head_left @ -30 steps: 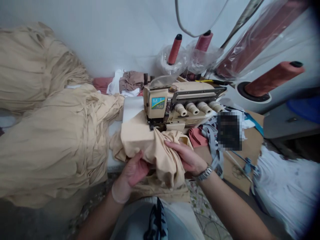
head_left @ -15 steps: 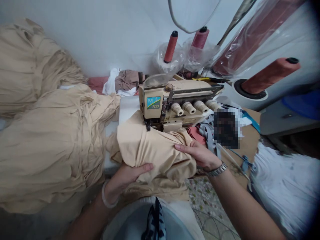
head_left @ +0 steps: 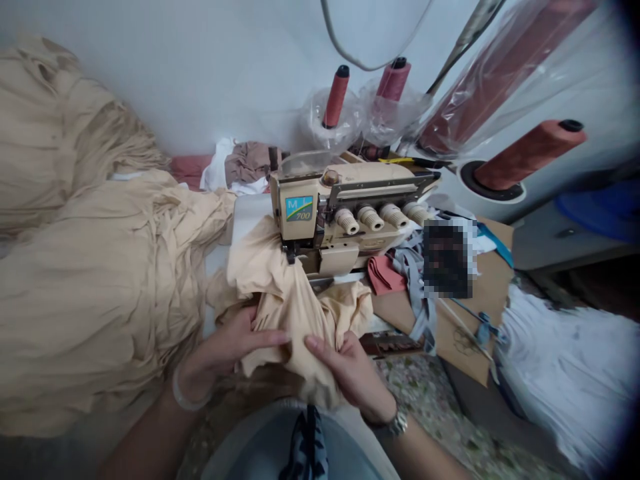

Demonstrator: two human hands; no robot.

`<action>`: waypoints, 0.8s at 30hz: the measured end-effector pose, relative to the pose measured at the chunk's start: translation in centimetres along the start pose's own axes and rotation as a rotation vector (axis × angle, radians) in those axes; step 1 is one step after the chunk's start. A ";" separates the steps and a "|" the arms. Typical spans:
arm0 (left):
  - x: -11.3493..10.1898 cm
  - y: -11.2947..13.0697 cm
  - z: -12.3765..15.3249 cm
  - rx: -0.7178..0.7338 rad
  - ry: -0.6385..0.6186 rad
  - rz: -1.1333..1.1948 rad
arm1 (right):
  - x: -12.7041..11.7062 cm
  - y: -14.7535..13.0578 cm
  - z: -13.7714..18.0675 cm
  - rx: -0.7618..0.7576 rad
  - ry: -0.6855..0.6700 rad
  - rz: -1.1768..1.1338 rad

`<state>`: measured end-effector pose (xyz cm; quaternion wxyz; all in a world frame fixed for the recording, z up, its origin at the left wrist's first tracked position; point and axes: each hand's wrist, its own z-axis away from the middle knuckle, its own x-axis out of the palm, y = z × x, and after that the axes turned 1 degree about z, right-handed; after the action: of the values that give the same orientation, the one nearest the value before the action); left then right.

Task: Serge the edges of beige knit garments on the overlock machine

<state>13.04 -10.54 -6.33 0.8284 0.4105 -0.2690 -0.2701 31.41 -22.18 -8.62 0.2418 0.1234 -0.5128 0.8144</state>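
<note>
A beige piece of fabric (head_left: 295,300) runs from under the presser foot of a cream overlock sewing machine (head_left: 355,200) down toward my lap. My left hand (head_left: 245,340) grips its left side, thumb on top and fingers hidden beneath the cloth. On the right side my right hand (head_left: 350,370) pinches the same fabric, its thumb pointing toward the left thumb. The cloth is bunched and folded between both hands, just in front of the machine.
Heaped beige fabric (head_left: 100,287) fills the left. Thread cones (head_left: 336,97) stand behind the machine, one orange-red cone (head_left: 530,157) to the right. Folded coral cloth (head_left: 385,275) and grey strips (head_left: 417,287) lie beside it. White fabric (head_left: 565,373) is piled at far right.
My right hand has moved left and toward me, closer to my left hand. The fabric, spread wide before, is now gathered between them. The coral cloth shows more fully.
</note>
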 end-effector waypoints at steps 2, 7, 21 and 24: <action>-1.2 -0.5 0.8 0.016 0.004 -0.056 | -0.6 1.0 1.3 -0.021 0.019 0.013; -2.0 -1.9 3.3 0.026 0.135 -0.063 | -2.8 3.1 5.6 0.042 0.170 -0.002; -0.7 2.6 2.3 0.361 0.609 -0.753 | -2.5 3.0 2.0 -0.166 0.333 0.026; -0.3 3.4 1.5 0.476 0.703 -0.948 | -2.7 1.7 0.4 -0.241 0.349 0.035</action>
<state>12.59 -9.43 -2.83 0.5439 0.7219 0.1774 -0.3893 32.85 -23.83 -10.96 0.3258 -0.0581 -0.5591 0.7602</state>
